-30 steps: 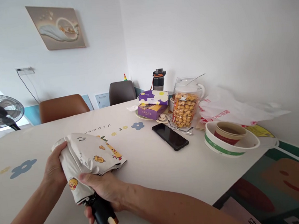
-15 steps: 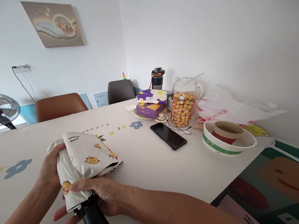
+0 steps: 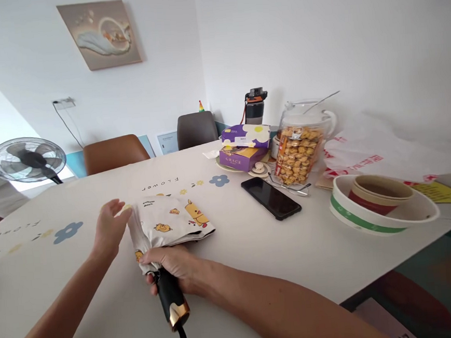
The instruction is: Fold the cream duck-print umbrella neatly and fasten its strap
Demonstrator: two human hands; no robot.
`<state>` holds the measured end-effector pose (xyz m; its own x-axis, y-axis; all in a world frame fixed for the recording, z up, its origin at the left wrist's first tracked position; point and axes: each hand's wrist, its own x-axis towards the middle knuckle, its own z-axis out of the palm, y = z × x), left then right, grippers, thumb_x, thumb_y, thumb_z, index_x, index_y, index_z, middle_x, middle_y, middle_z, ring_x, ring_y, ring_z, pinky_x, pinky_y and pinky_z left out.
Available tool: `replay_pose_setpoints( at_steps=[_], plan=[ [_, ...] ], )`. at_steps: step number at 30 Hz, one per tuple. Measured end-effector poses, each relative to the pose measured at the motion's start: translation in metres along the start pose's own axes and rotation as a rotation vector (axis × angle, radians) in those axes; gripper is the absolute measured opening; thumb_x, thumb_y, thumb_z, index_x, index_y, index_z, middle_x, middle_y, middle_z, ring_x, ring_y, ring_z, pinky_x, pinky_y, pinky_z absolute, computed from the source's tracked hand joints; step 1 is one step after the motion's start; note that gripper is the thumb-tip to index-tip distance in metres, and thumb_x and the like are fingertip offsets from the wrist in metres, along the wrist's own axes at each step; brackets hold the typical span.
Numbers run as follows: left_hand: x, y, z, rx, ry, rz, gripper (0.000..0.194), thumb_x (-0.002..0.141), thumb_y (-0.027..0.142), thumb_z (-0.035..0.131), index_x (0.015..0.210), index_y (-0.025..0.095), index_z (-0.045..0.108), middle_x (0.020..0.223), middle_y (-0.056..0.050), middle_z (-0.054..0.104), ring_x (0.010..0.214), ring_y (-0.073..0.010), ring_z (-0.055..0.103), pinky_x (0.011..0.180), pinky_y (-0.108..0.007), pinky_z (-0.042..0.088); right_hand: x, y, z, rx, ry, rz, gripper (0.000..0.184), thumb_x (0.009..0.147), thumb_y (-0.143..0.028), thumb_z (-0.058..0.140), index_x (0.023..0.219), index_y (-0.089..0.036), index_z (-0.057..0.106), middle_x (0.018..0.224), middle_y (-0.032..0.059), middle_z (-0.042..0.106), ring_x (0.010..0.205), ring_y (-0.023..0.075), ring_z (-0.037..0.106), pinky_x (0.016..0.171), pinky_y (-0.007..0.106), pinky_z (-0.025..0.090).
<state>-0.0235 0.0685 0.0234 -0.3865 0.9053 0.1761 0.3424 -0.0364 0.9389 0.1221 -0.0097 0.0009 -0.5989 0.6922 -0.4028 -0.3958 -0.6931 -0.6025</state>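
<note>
A folded white umbrella (image 3: 171, 225) printed with small yellow ducks lies on the white table (image 3: 255, 250) in front of me. Its black handle with a gold band (image 3: 172, 302) points toward me. My right hand (image 3: 172, 264) is wrapped round the umbrella where the cloth meets the handle. My left hand (image 3: 111, 227) is at the cloth's left edge, fingers apart, with the fingertips at or just off the fabric.
A black phone (image 3: 271, 197) lies right of the umbrella. Behind it are a purple box (image 3: 242, 157), a clear jar of snacks (image 3: 300, 147) and a dark bottle (image 3: 254, 107). Paper bowls (image 3: 380, 206) and a plastic bag (image 3: 384, 151) lie right. Two chairs (image 3: 115, 151) and a fan (image 3: 29, 159) stand beyond.
My left hand has let go of the cloth and opened. The umbrella has come down onto the table, still held by my right hand. The view has shifted.
</note>
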Motion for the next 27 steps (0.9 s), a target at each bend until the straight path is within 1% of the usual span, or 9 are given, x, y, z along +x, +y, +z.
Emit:
replay_pose_setpoints(
  at_steps=[2,5,8,9,11,15,19,22,27],
  plan=[
    [-0.009,0.019,0.007,0.084,-0.119,0.123,0.034,0.065,0.022,0.062,0.099,0.022,0.06,0.111,-0.005,0.061,0.109,-0.0217,0.052,0.096,-0.033,0.037,0.001,0.001,0.0,-0.015,0.002,0.012,0.008,0.069,-0.01,0.06,0.075,-0.013,0.056,0.064,-0.0001,0.052,0.045,0.0091,0.05,0.036,0.022,0.046],
    [-0.02,0.046,0.028,0.188,-0.5,0.179,0.027,0.063,0.021,0.061,0.088,0.025,0.068,0.103,-0.002,0.065,0.102,-0.0231,0.055,0.088,-0.03,0.041,0.002,0.0,0.001,-0.027,0.015,0.039,0.012,0.069,-0.012,0.063,0.077,-0.014,0.055,0.062,-0.0006,0.051,0.046,0.0105,0.051,0.038,0.025,0.048],
    [-0.02,0.057,0.052,0.38,-0.928,0.296,0.026,0.059,0.015,0.058,0.077,0.028,0.07,0.093,0.0,0.068,0.094,-0.0227,0.057,0.083,-0.029,0.042,0.001,-0.001,0.0,-0.028,0.002,0.051,0.008,0.07,-0.011,0.061,0.076,-0.013,0.055,0.061,-0.0002,0.05,0.047,0.0104,0.051,0.038,0.024,0.048],
    [-0.019,0.057,0.059,0.438,-1.025,0.335,0.025,0.057,0.014,0.056,0.073,0.028,0.07,0.089,0.0,0.069,0.09,-0.0222,0.058,0.083,-0.029,0.042,0.002,-0.002,-0.001,-0.027,-0.006,0.053,0.007,0.071,-0.011,0.061,0.075,-0.013,0.055,0.061,0.0,0.05,0.047,0.0103,0.051,0.039,0.023,0.048],
    [-0.015,0.056,0.068,0.557,-1.11,0.397,0.024,0.056,0.014,0.054,0.067,0.029,0.069,0.084,0.0,0.069,0.086,-0.0225,0.058,0.082,-0.031,0.041,0.003,-0.002,-0.002,-0.023,-0.017,0.058,0.008,0.07,-0.011,0.062,0.076,-0.013,0.055,0.061,-0.0002,0.05,0.047,0.0101,0.051,0.04,0.023,0.048],
    [-0.01,0.059,0.073,0.785,-1.023,0.423,0.018,0.055,0.019,0.054,0.065,0.026,0.067,0.075,-0.002,0.066,0.082,-0.0252,0.055,0.076,-0.035,0.041,0.003,-0.002,-0.003,-0.027,-0.022,0.066,0.014,0.069,-0.012,0.064,0.079,-0.013,0.054,0.062,-0.0001,0.051,0.048,0.0107,0.052,0.041,0.024,0.049],
    [-0.005,0.073,0.056,0.695,-0.803,0.521,0.017,0.061,0.021,0.051,0.071,0.022,0.064,0.079,-0.001,0.064,0.078,-0.0204,0.055,0.075,-0.032,0.041,0.001,-0.003,-0.002,-0.018,-0.01,0.061,0.014,0.07,-0.012,0.062,0.08,-0.014,0.053,0.062,-0.0002,0.051,0.047,0.0101,0.05,0.04,0.023,0.047],
    [-0.001,0.083,0.023,0.557,-0.574,0.606,0.014,0.065,0.02,0.049,0.073,0.021,0.061,0.084,-0.001,0.064,0.079,-0.0174,0.056,0.075,-0.029,0.042,0.0,-0.005,-0.002,-0.001,-0.023,0.047,0.015,0.069,-0.012,0.063,0.08,-0.014,0.053,0.062,-0.0007,0.051,0.046,0.0096,0.05,0.039,0.022,0.044],
    [-0.017,0.075,-0.048,0.386,-0.196,0.51,0.008,0.065,0.018,0.055,0.073,0.019,0.058,0.088,0.001,0.065,0.083,-0.0155,0.058,0.071,-0.024,0.044,-0.002,-0.007,-0.004,-0.051,-0.036,0.017,0.023,0.066,-0.022,0.07,0.082,-0.015,0.054,0.065,-0.0013,0.051,0.047,0.0077,0.048,0.038,0.019,0.042]
  ],
)
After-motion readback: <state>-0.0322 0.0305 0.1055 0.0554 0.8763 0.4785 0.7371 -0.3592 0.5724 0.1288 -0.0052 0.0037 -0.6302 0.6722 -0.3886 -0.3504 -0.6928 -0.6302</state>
